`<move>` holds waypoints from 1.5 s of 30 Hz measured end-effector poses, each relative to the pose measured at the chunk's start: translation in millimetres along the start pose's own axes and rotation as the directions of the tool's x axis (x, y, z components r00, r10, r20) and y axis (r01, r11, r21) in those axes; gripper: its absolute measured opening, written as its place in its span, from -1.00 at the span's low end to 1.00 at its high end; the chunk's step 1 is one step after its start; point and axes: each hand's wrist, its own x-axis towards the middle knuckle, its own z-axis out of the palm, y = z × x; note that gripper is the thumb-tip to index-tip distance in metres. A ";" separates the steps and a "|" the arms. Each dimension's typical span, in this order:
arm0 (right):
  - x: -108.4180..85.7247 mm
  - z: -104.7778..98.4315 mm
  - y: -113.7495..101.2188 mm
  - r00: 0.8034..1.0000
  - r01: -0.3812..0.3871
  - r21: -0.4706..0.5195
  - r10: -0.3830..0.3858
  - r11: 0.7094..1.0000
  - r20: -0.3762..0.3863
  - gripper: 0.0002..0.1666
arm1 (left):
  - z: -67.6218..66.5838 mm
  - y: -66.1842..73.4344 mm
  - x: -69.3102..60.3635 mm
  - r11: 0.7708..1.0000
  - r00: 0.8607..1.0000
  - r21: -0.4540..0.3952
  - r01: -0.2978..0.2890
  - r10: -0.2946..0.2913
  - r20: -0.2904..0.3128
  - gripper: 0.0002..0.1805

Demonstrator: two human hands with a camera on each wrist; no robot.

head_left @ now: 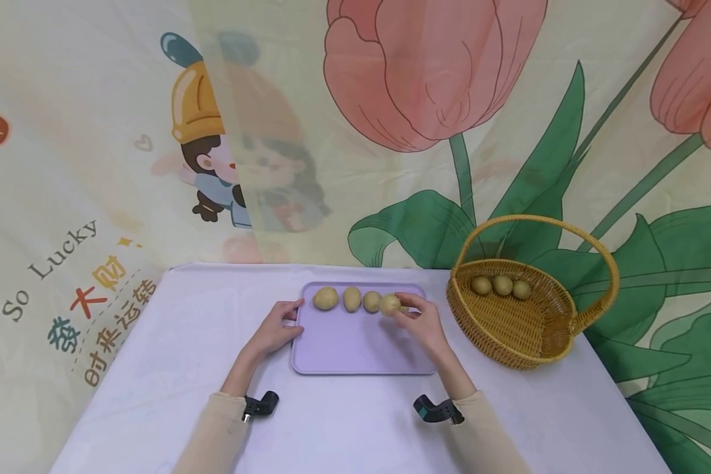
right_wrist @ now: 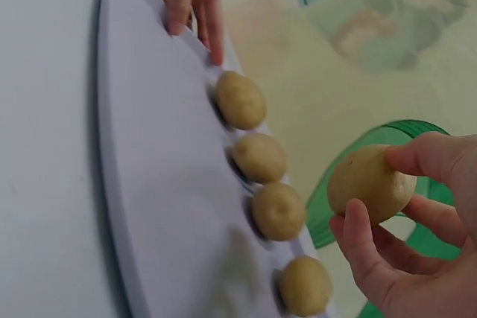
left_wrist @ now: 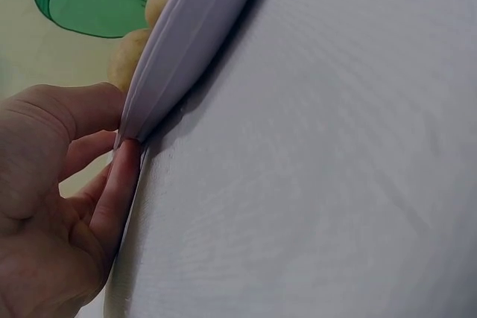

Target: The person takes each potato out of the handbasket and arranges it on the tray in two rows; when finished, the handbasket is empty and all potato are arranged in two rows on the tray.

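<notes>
The right hand [head_left: 419, 321] pinches a potato [right_wrist: 371, 184] between thumb and fingers, above the right part of the lilac tray [head_left: 355, 349]. The left hand [head_left: 274, 328] grips the tray's left edge, thumb and fingers at the rim. Four other potatoes [right_wrist: 278, 211] line the tray's far side. Right of it on the white-covered desk [head_left: 343, 421], a wicker basket [head_left: 509, 359] holds three more potatoes [head_left: 501, 285].

- Yellow-brown potatoes [head_left: 352, 299] sit on a lilac tray [head_left: 364, 349].
- A golden-brown basket [head_left: 509, 329], right, shows a woven pattern.
- A lavender-white tablecloth [head_left: 343, 421].
- Far side, a cream backdrop [head_left: 296, 26] printed with pink tulips [head_left: 432, 72] and green leaves [head_left: 429, 220].
- Beige sleeves [head_left: 213, 431], near.
</notes>
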 end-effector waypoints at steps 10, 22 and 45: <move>-5.2 47.3 13.9 0.994 0.040 0.001 -0.039 0.999 0.101 -0.55 | -0.4 1.7 0.9 0.999 0.999 0.010 0.046 -0.046 0.011 -0.29; -12.9 80.2 14.9 0.980 0.099 -0.050 -0.089 0.994 0.176 -0.56 | -1.7 -1.0 2.1 1.000 1.000 0.012 0.020 -0.020 0.003 -0.29; -11.2 105.6 34.5 0.900 0.394 -0.168 -0.342 0.904 0.271 -0.50 | -0.8 -1.3 3.0 1.000 1.000 0.002 0.014 -0.014 0.001 -0.29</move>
